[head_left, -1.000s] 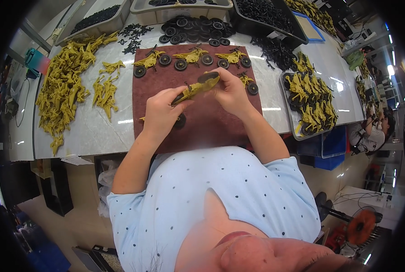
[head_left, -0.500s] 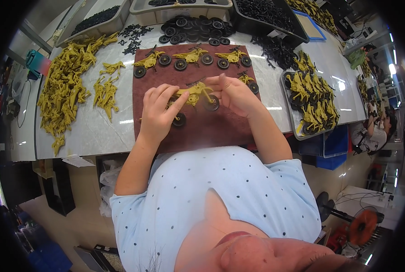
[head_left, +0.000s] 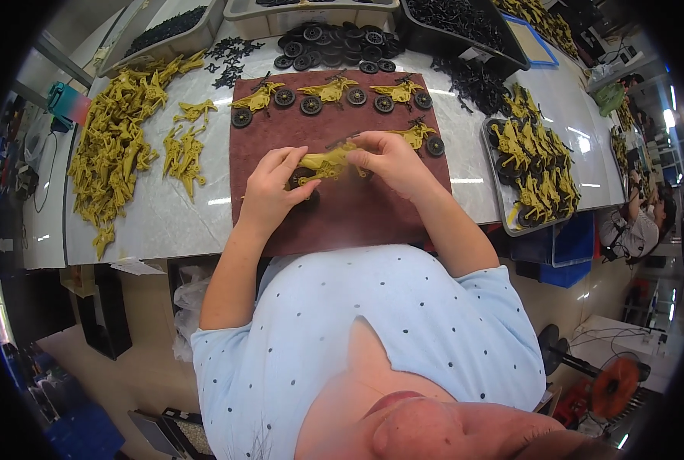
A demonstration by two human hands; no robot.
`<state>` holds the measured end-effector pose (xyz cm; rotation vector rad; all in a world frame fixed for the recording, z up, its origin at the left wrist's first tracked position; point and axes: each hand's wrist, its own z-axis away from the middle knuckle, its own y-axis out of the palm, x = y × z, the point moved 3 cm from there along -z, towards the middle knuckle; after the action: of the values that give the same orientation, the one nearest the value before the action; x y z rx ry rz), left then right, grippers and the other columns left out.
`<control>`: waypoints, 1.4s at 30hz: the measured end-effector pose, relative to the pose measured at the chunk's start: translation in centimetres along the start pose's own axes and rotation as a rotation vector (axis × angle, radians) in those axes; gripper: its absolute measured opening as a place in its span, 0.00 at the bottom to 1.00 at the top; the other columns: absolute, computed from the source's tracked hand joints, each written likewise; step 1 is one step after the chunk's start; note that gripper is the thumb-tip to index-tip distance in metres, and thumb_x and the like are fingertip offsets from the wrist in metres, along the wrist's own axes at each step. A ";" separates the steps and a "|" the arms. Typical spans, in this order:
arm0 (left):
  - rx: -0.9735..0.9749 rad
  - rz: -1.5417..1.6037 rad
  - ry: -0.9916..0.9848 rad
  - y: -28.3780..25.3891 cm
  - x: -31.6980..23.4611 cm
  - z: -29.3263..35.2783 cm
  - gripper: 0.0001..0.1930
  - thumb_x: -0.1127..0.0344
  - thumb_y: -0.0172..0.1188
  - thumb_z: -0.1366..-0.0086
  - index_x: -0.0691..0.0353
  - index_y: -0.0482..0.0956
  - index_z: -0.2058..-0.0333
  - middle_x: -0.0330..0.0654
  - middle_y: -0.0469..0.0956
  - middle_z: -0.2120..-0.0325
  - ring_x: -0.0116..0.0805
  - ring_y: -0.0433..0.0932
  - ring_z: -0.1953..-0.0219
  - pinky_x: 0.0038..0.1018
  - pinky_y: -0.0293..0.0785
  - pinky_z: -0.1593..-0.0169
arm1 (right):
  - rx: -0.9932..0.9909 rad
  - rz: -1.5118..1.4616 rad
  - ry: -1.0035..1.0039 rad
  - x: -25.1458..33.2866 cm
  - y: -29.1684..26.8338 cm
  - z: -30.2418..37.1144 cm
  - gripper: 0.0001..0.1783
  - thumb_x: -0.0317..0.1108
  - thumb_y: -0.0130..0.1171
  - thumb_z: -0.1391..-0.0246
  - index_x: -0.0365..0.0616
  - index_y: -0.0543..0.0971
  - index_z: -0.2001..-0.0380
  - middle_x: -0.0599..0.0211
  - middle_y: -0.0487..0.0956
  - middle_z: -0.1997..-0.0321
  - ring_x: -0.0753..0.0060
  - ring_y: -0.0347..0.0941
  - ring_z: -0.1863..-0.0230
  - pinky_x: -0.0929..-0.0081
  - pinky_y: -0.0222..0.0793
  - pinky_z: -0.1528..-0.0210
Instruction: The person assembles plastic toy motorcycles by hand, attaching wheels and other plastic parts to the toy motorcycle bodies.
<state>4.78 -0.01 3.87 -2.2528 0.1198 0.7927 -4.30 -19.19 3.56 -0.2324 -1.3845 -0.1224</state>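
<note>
Over the dark red mat (head_left: 342, 226) I hold a yellow toy motorcycle (head_left: 325, 164) between both hands. My left hand (head_left: 271, 188) is closed on its left end, thumb below and fingers above. The right hand (head_left: 394, 162) pinches the front end, near the handlebar and fork, and its fingers hide part of that end. A dark wheel shows partly below my left fingers. Along the mat's far edge stand three yellow motorcycles with black wheels, the middle one (head_left: 329, 92) among them. Another motorcycle (head_left: 414, 138) lies just beyond my right hand, partly covered.
A heap of yellow frames (head_left: 119, 138) spreads at the left, with a few loose ones (head_left: 185, 157) beside it. Black wheels (head_left: 334, 47) are piled behind the mat, before bins of black parts (head_left: 453, 23). At the right, a tray (head_left: 514, 230) holds several motorcycles.
My right hand has turned, and its fingers have closed over the motorcycle's front, covering the wheel seen there before. The left hand keeps its hold. The whole view has shifted slightly.
</note>
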 end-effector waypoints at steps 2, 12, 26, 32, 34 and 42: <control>0.035 -0.042 0.030 0.1 0.2 0.1 0.27 0.72 0.71 0.57 0.64 0.76 0.54 0.43 0.76 0.59 0.39 0.77 0.59 0.28 0.75 0.56 | -0.005 0.072 0.005 -0.2 0.3 -0.2 0.17 0.30 0.58 0.46 0.32 0.75 0.55 0.67 0.78 0.62 0.81 0.71 0.64 0.82 0.67 0.60; 0.050 -0.071 -0.162 -5.5 4.1 -2.2 0.28 0.64 0.68 0.50 0.66 0.73 0.50 0.50 0.72 0.53 0.45 0.73 0.53 0.37 0.69 0.49 | -0.048 0.226 0.103 -1.8 0.5 0.1 0.19 0.35 0.60 0.46 0.32 0.73 0.55 0.61 0.79 0.61 0.73 0.75 0.59 0.76 0.68 0.58; 0.026 -0.774 -0.944 -8.7 12.4 1.4 0.26 0.60 0.68 0.53 0.66 0.75 0.56 0.53 0.66 0.52 0.53 0.66 0.48 0.49 0.67 0.49 | -0.184 0.881 -0.157 0.6 0.9 2.1 0.19 0.41 0.61 0.48 0.38 0.75 0.58 0.56 0.78 0.61 0.56 0.74 0.58 0.65 0.70 0.56; -0.055 -0.795 -0.844 -9.1 9.8 -0.1 0.26 0.60 0.67 0.53 0.65 0.75 0.54 0.51 0.69 0.53 0.50 0.67 0.48 0.47 0.67 0.48 | -0.283 0.644 -0.260 2.1 -2.5 1.5 0.15 0.36 0.59 0.45 0.36 0.77 0.60 0.59 0.79 0.66 0.69 0.76 0.66 0.74 0.71 0.64; -0.120 -0.710 -0.671 -8.4 8.4 -1.2 0.24 0.62 0.66 0.52 0.65 0.76 0.55 0.49 0.72 0.57 0.47 0.72 0.52 0.39 0.69 0.49 | -0.283 0.388 -0.306 1.9 -4.2 0.6 0.14 0.37 0.55 0.41 0.36 0.77 0.59 0.65 0.78 0.69 0.78 0.74 0.69 0.78 0.70 0.67; 0.339 0.110 0.041 6.1 -4.4 -8.5 0.22 0.71 0.67 0.51 0.68 0.75 0.56 0.49 0.74 0.61 0.44 0.75 0.60 0.32 0.72 0.54 | -0.091 0.341 0.044 3.2 -8.8 0.3 0.18 0.41 0.56 0.42 0.36 0.77 0.58 0.69 0.77 0.72 0.80 0.72 0.72 0.81 0.69 0.69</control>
<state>3.69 -10.80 7.29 -1.9540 0.3719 0.7233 -5.91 -27.53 7.59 -0.5340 -1.2779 0.0926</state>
